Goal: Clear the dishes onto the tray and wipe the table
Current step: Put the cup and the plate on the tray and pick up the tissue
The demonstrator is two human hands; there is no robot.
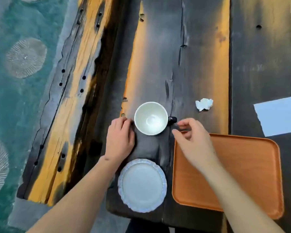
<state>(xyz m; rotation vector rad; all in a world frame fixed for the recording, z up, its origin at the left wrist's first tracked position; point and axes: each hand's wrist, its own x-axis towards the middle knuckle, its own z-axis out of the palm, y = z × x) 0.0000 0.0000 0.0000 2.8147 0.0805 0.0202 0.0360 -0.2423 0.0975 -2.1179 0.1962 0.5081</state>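
Clearing step, nothing loaded: tray [242,165] sat bare at near right on the dark wooden table [183,47]. Cup [151,118] stood upright and empty mid-table, dark handle [172,119] pointing right. Right hand [192,137] hovered just beside that handle, fingers loosely curled and partly open, holding nothing, not touching as far as I could tell. Left hand [121,137] lay flat on the table just left of the cup, open, gripping nothing; fingertips near the cup wall, contact unclear. Plate [142,184] sat near side, between the left forearm and the tray. Crumpled napkin [204,104] lay right of the cup; a white sheet [279,115] at far right. Likely next: pinch the handle, lift the cup clear, move it right over the tray rim, set it down upright; the plate would go after, wiping last
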